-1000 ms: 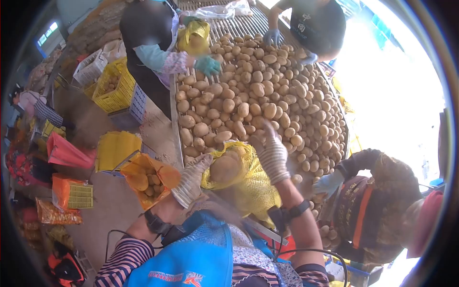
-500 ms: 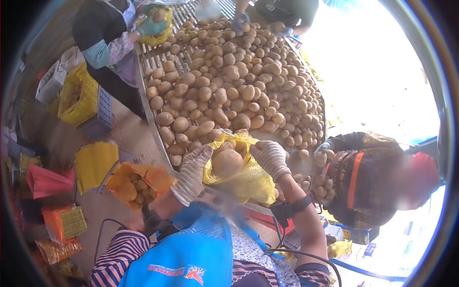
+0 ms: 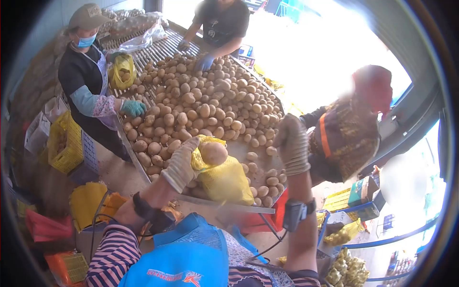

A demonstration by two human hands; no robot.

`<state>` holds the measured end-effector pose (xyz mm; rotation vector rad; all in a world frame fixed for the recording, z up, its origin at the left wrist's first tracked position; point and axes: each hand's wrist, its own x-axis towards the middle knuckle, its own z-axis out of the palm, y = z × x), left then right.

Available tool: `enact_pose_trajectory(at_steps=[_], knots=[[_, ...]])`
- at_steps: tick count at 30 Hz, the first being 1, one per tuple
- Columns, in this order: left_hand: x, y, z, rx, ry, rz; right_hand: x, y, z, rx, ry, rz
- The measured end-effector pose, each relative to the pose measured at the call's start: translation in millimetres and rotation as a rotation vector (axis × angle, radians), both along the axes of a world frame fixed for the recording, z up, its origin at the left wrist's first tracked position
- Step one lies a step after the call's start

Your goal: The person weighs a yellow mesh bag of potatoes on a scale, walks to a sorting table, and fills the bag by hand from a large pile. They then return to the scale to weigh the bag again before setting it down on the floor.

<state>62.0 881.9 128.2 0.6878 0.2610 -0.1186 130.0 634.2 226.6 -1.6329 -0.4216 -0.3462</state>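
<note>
In the head view a yellow mesh bag (image 3: 225,184) leans at the near edge of the sorting table, bulging with its contents. A large potato (image 3: 213,153) shows in its mouth. My left hand (image 3: 181,165), in a striped knit glove, is closed on the bag's rim at the left of that potato. My right hand (image 3: 292,143), gloved alike, is raised to the right of the bag and apart from it. Its fingers look curled, and whatever they hold, if anything, is hidden. Beyond both hands spreads a heap of potatoes (image 3: 205,110).
A co-worker in a cap (image 3: 88,71) stands at left, near another yellow bag (image 3: 124,71). A second person (image 3: 222,28) reaches into the heap from the far side; a third (image 3: 349,129) is at right. Yellow crates (image 3: 71,143) stand at left. Filled bags (image 3: 346,268) lie lower right.
My right hand has let go of the bag's rim and moved up and right. The view has tilted up. The left co-worker's hand has moved onto the potatoes.
</note>
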Motion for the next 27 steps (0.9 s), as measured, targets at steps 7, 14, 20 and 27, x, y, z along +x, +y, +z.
enact_pose_trajectory(at_steps=[7, 14, 20, 27], knots=[[4.9, -28.5, -16.9, -0.122, 0.006, 0.152, -7.8, -50.0, -90.0, -0.651, -0.053, 0.032], [-64.6, 11.0, -24.8, -0.077, 0.014, 0.267, 9.4, 5.9, -234.9, -0.156, 0.571, 0.313], [-89.8, 63.2, -72.5, -0.135, 0.125, 0.266, 19.9, -73.3, -259.8, -0.919, 0.356, -0.306], [-44.7, 59.8, -47.6, -0.208, 0.109, 0.117, 5.8, -107.8, -300.2, -1.3, 0.443, -0.505]])
